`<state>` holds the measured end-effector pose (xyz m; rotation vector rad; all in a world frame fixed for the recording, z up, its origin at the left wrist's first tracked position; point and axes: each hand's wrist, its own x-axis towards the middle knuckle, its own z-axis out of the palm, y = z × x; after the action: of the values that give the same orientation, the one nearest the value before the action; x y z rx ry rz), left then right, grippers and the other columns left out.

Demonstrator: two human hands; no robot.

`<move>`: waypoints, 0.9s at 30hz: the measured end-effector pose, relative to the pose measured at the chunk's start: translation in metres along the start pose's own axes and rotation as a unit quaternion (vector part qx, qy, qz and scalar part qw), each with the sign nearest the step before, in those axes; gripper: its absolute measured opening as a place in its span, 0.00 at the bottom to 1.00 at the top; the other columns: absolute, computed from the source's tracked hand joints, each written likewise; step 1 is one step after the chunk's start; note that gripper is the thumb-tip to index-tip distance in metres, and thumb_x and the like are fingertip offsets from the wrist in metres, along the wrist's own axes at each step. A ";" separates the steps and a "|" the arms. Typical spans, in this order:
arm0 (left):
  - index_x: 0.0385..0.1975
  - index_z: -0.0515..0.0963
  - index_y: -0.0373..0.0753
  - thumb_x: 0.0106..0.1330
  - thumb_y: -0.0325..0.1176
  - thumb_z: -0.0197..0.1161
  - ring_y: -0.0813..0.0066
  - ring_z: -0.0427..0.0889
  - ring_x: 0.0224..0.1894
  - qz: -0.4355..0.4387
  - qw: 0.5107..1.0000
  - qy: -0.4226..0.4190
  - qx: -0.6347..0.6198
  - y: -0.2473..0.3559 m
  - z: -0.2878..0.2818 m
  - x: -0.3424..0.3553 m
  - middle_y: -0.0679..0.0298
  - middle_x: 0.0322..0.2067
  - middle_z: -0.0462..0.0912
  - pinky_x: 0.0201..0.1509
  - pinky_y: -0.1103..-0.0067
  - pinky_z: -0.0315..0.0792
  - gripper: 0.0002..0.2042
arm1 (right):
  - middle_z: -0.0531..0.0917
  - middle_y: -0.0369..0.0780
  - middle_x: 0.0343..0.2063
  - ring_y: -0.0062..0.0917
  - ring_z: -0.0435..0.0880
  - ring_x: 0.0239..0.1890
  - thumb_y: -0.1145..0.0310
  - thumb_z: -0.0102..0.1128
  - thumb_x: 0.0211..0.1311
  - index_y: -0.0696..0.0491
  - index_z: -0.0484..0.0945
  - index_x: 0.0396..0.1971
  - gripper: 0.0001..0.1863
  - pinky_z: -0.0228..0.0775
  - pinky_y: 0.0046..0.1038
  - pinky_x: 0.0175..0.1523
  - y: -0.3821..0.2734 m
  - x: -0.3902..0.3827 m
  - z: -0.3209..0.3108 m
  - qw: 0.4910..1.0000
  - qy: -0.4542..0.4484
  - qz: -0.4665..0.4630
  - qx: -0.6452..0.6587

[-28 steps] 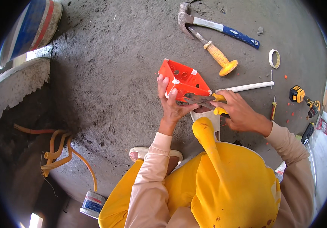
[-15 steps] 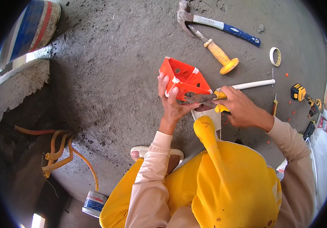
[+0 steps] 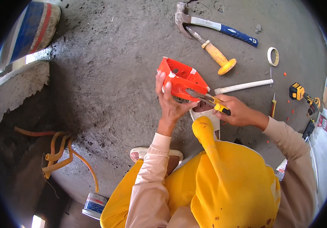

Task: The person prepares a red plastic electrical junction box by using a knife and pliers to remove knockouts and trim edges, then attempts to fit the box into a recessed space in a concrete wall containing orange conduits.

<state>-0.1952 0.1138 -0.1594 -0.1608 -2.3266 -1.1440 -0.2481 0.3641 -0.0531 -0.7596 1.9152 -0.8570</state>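
Note:
My left hand (image 3: 170, 100) grips an orange-red plastic electrical box (image 3: 178, 84) by its left and lower sides, with the box's open face tilted up and away. Bits of white tape cling to its corners, and round knockouts show in the walls. In my right hand (image 3: 235, 110) is a pair of pliers (image 3: 206, 98) with yellow and black handles. The metal jaws lie against the near wall of the box, by a hole there. Whether the jaws bite on the plastic I cannot tell.
Beyond the box lie a claw hammer (image 3: 224, 28) and a yellow-handled chisel (image 3: 216, 55). To the right are a tape roll (image 3: 273, 56), a white pipe (image 3: 243, 86), a small screwdriver (image 3: 273, 106) and a cordless drill (image 3: 304, 97). Orange conduits (image 3: 59, 152) stick out at left; a bucket (image 3: 36, 28) stands behind them.
The pliers have turned, their handles drawn closer together, and the jaws have shifted up onto the near wall of the box. The box has tilted slightly and moved a little left.

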 end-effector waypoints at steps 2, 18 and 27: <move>0.73 0.45 0.46 0.40 0.67 0.77 0.43 0.55 0.73 -0.029 0.999 0.001 0.013 0.002 0.000 0.001 0.48 0.71 0.52 0.72 0.50 0.60 0.63 | 0.71 0.51 0.57 0.47 0.73 0.60 0.68 0.65 0.60 0.57 0.79 0.50 0.18 0.67 0.41 0.63 -0.004 -0.009 0.000 0.999 0.015 -0.012 0.043; 0.72 0.47 0.49 0.42 0.64 0.78 0.41 0.55 0.73 0.003 1.000 -0.011 -0.003 0.004 0.001 0.002 0.51 0.71 0.52 0.73 0.49 0.58 0.60 | 0.66 0.52 0.62 0.49 0.67 0.65 0.77 0.65 0.52 0.56 0.75 0.60 0.30 0.60 0.44 0.66 -0.035 -0.012 -0.001 0.987 0.075 0.029 -0.138; 0.71 0.52 0.56 0.41 0.57 0.81 0.40 0.55 0.73 -0.006 0.999 0.011 -0.045 0.004 0.002 -0.002 0.53 0.71 0.55 0.73 0.41 0.53 0.56 | 0.69 0.52 0.59 0.47 0.69 0.62 0.74 0.67 0.53 0.59 0.77 0.57 0.28 0.62 0.43 0.64 -0.036 -0.004 -0.015 0.983 0.055 -0.002 -0.175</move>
<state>-0.1934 0.1181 -0.1586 -0.1669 -2.2610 -1.2519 -0.2534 0.3506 -0.0168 -0.9383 2.1973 -0.5779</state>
